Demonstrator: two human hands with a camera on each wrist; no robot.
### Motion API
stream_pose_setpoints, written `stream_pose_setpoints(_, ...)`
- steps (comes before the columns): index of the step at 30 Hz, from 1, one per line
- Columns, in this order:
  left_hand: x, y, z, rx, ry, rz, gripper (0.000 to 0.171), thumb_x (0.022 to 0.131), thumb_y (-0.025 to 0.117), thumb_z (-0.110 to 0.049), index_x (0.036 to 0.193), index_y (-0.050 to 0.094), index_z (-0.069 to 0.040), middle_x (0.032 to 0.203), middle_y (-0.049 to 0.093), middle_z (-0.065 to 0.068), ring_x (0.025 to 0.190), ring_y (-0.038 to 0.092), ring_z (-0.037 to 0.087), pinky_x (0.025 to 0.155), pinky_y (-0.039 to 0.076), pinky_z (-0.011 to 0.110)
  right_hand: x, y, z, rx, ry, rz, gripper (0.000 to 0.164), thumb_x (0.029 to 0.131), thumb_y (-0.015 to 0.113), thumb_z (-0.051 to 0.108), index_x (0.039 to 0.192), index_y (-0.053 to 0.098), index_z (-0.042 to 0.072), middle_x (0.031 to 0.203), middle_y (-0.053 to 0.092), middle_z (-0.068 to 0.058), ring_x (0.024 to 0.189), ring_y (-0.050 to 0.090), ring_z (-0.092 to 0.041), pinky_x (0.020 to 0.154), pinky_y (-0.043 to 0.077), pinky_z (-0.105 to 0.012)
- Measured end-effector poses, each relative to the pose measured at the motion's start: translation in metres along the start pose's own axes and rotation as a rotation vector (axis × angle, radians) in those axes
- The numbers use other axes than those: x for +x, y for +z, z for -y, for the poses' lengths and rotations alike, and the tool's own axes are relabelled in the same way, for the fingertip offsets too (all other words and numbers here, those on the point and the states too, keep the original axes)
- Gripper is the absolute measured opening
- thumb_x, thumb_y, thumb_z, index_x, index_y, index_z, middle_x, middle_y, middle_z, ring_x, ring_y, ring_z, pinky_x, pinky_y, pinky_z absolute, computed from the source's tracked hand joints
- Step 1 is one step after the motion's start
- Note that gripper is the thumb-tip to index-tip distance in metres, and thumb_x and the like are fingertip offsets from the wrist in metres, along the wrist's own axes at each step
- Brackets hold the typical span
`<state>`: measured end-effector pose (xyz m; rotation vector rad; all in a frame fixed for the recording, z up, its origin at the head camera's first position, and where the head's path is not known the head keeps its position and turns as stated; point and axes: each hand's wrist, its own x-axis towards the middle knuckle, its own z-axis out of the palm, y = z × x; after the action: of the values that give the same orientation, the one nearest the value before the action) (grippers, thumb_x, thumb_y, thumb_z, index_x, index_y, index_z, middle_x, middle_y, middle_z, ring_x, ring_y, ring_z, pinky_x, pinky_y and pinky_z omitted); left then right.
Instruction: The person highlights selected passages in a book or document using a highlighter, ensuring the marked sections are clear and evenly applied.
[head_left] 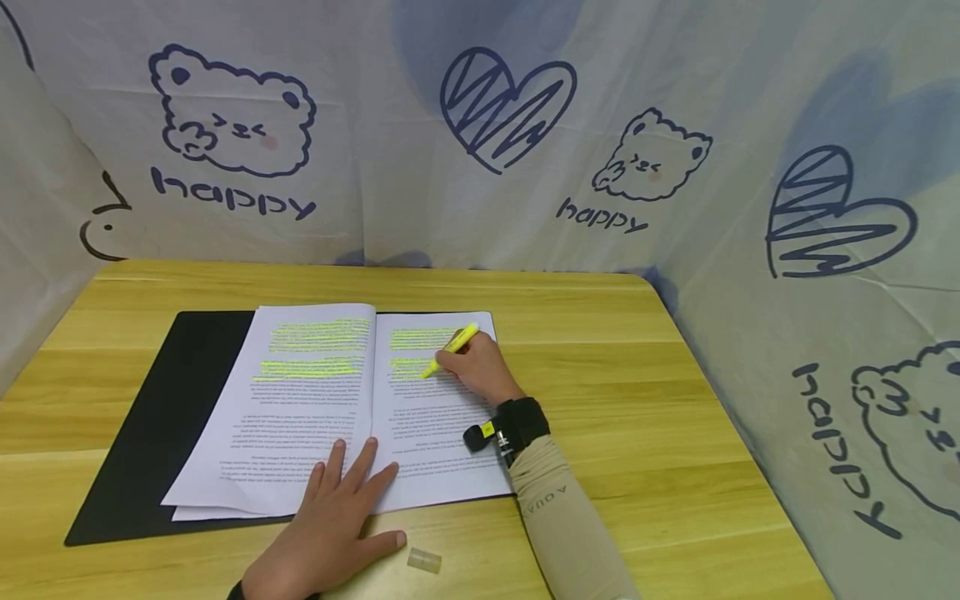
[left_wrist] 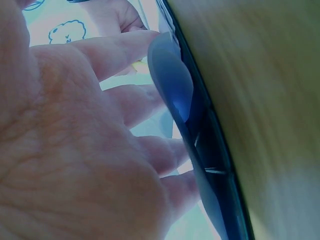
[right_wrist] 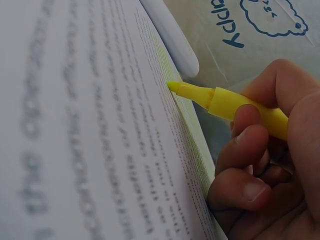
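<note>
My right hand (head_left: 480,371) grips a yellow highlighter (head_left: 452,348), its tip at the printed lines high on the right-hand page (head_left: 442,425). In the right wrist view the uncapped highlighter (right_wrist: 250,110) is pinched between thumb and curled fingers, the tip right at the paper. My left hand (head_left: 322,525) rests with spread fingers on the bottom edge of the left-hand page (head_left: 300,417), near the fold. Several upper lines on both pages carry yellow highlighting. In the left wrist view the fingers of the left hand (left_wrist: 90,140) lie straight over the curled paper edge (left_wrist: 170,75).
Under the pages lies a black folder or mat (head_left: 150,433), showing mostly at the left. A small translucent cap (head_left: 424,560) lies on the wooden table (head_left: 637,417) beside the left thumb. A printed curtain (head_left: 375,167) hangs behind the table and along its right side.
</note>
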<state>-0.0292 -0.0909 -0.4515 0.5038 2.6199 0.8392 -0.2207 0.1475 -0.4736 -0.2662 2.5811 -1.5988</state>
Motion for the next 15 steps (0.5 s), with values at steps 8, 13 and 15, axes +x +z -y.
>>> stream_pose_setpoints(8,0.0003,0.0017,0.0005,0.002,-0.004,-0.004,0.081,0.089,0.076,-0.052,0.153,0.051,-0.01,0.171,0.019,0.019,0.155,-0.005,0.052,0.119,-0.002,0.071,-0.0007,-0.0024,-0.0008,0.005,0.021,-0.01,0.018,0.092,0.07,0.018,0.08,0.062,0.008,0.066,0.055,-0.002,0.059,0.051,-0.018,0.058,0.042,-0.03)
stream_pose_setpoints(13,0.0006,0.0013,0.0006,-0.005,-0.01,0.004,0.081,0.089,0.076,-0.053,0.153,0.051,-0.011,0.171,0.018,0.017,0.155,-0.006,0.051,0.119,-0.003,0.071,-0.0009,-0.0039,-0.0017,-0.008,0.024,-0.011,0.02,0.092,0.069,0.018,0.078,0.061,0.008,0.065,0.053,-0.003,0.058,0.048,-0.019,0.058,0.04,-0.03)
stream_pose_setpoints(15,0.0008,0.0012,0.0007,-0.01,-0.012,0.009,0.081,0.089,0.076,-0.053,0.154,0.05,-0.011,0.171,0.018,0.017,0.155,-0.007,0.051,0.12,-0.003,0.07,-0.0004,-0.0043,-0.0026,-0.016,0.026,-0.011,0.02,0.092,0.069,0.019,0.077,0.06,0.009,0.065,0.052,-0.003,0.058,0.047,-0.019,0.058,0.039,-0.03)
